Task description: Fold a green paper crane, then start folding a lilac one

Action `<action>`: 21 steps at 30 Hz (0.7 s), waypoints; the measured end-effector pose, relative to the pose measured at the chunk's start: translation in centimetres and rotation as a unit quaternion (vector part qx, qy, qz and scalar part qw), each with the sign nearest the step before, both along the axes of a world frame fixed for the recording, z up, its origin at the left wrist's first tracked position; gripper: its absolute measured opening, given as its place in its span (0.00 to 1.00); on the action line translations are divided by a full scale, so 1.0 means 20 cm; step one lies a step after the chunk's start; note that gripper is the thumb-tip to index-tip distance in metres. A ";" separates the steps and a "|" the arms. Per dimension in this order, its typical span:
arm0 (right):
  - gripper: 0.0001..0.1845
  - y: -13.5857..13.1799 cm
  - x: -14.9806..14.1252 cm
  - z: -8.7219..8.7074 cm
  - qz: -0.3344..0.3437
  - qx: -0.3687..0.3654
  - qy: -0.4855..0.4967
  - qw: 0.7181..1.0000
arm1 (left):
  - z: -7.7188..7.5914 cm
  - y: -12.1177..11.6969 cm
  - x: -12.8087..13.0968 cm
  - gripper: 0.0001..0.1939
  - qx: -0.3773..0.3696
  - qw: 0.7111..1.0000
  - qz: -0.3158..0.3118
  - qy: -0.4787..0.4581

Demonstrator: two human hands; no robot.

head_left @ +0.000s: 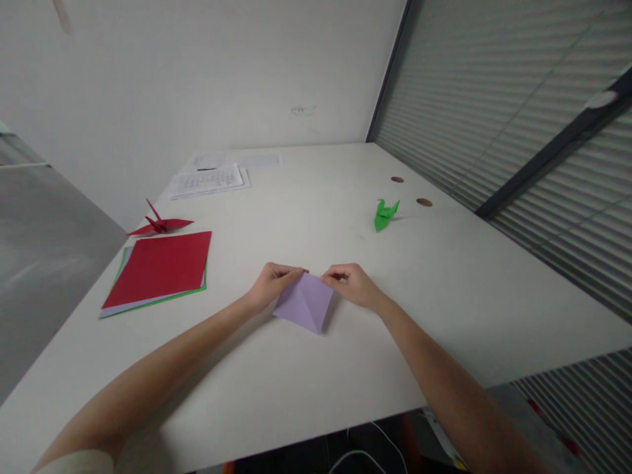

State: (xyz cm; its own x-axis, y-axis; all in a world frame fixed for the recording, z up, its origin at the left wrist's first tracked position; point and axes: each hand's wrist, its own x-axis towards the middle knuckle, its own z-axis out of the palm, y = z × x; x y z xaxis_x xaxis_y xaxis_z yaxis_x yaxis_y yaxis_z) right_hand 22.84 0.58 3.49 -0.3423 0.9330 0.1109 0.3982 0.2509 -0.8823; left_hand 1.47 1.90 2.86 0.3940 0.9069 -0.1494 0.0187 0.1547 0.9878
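A folded piece of lilac origami paper [302, 304] is held just over the white table, with a crease line running down its face. My left hand [274, 283] pinches its upper left edge between thumb and fingers. At the upper right corner, my right hand [353, 283] has thumb and forefinger closed on the same paper. The lower point of the paper hangs toward me. How many layers it has cannot be made out.
Left on the table [276, 230] lies a stack of red, lilac and green paper sheets [162, 268], with a red paper crane [160, 225] behind it. A green paper crane [385, 214] stands right. Printed pages [210, 181] lie at the back; window blinds [494, 99] border the right side.
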 end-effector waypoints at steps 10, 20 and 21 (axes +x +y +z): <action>0.20 0.00 -0.04 -0.06 -0.037 -0.023 0.005 0.999 | 0.00 -0.03 0.01 0.30 0.072 0.995 -0.039 0.060; 0.16 0.04 0.02 -0.07 -0.038 -0.066 0.058 0.995 | -0.04 0.01 0.00 0.31 0.025 0.999 0.028 0.000; 0.16 0.05 0.03 -0.07 -0.035 -0.073 0.069 0.994 | -0.05 0.01 0.00 0.31 0.023 0.999 0.035 0.002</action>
